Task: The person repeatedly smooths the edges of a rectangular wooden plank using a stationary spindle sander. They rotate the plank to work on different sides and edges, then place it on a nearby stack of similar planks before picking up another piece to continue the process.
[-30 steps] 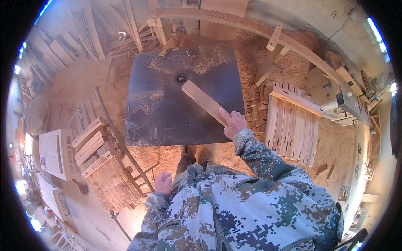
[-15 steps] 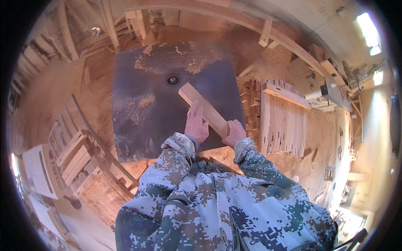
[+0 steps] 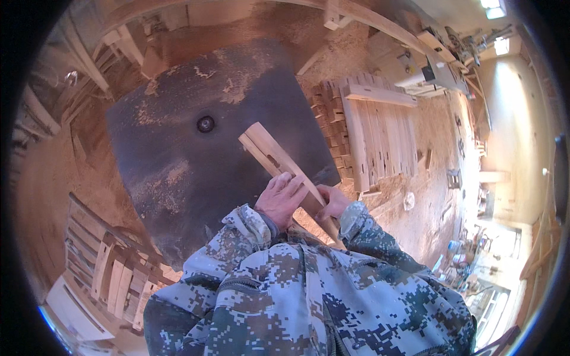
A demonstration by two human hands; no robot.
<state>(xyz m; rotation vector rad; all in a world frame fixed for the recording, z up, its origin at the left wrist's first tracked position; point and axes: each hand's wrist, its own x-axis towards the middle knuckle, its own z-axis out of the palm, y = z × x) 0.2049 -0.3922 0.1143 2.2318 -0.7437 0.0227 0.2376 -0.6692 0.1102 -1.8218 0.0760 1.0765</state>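
A pale wooden bar (image 3: 274,148) lies slantwise over the near right part of a dark metal machine table (image 3: 178,160). A slot shows in its side, and its near end reaches past the table edge toward my jacket. My left hand (image 3: 281,200) is closed on the bar's left side, fingers across its top. On the other side my right hand (image 3: 333,202) grips it, with the thumb side against the wood. Beyond the bar's far end, a round dark spindle (image 3: 205,123) stands up from the table, apart from the wood.
Right of the table are a stack of slotted wooden bars (image 3: 380,133) and a row of small notched blocks (image 3: 333,121). More wooden pieces (image 3: 119,279) lean by a ladder-like frame (image 3: 89,237) at left. Sawdust covers the floor and patches of the tabletop.
The bar has been turned so its slotted side shows, and it now sits nearer my body. My left hand has shifted along it. The whole view has swung to the right.
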